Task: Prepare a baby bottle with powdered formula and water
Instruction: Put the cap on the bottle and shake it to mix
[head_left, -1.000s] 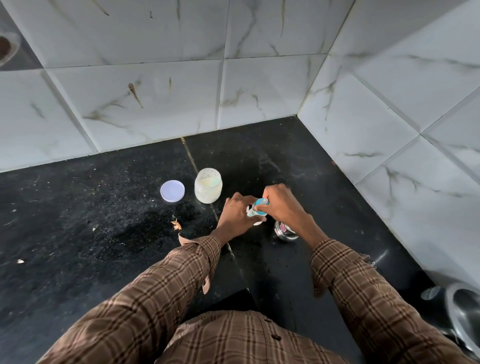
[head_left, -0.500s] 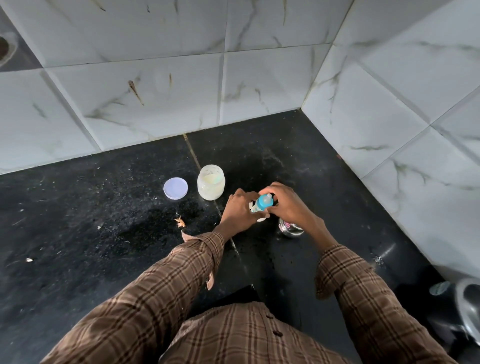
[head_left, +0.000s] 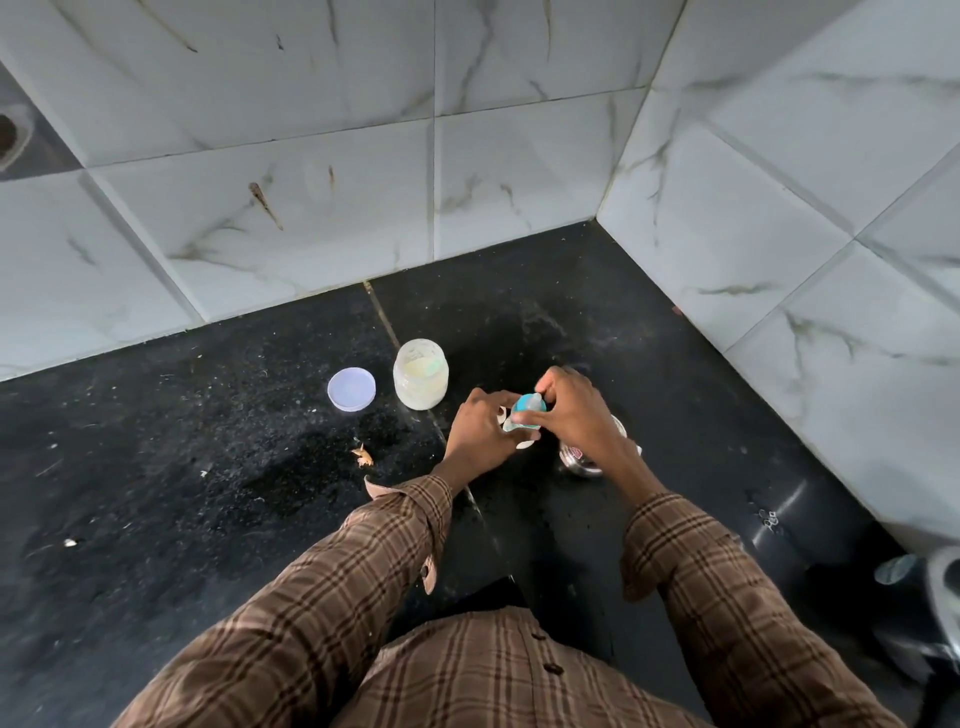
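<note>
A small baby bottle with a blue collar and clear teat (head_left: 525, 410) stands on the black counter (head_left: 182, 467). My left hand (head_left: 480, 431) wraps the bottle's body from the left, hiding most of it. My right hand (head_left: 574, 410) grips the blue collar from the right. An open jar of pale formula powder (head_left: 421, 374) stands left of the hands, its white lid (head_left: 351, 389) lying flat beside it. A small steel cup (head_left: 584, 460) sits under my right wrist, partly hidden.
White marble-pattern tiled walls (head_left: 519, 182) meet in a corner behind and to the right. A dry leaf scrap (head_left: 362, 455) lies on the counter near my left wrist. A steel vessel (head_left: 943, 597) shows at the right edge.
Both hands stay on the bottle top. My right hand's fingers have shifted around the blue collar, and the teat shows more clearly. The camera has tilted slightly.
</note>
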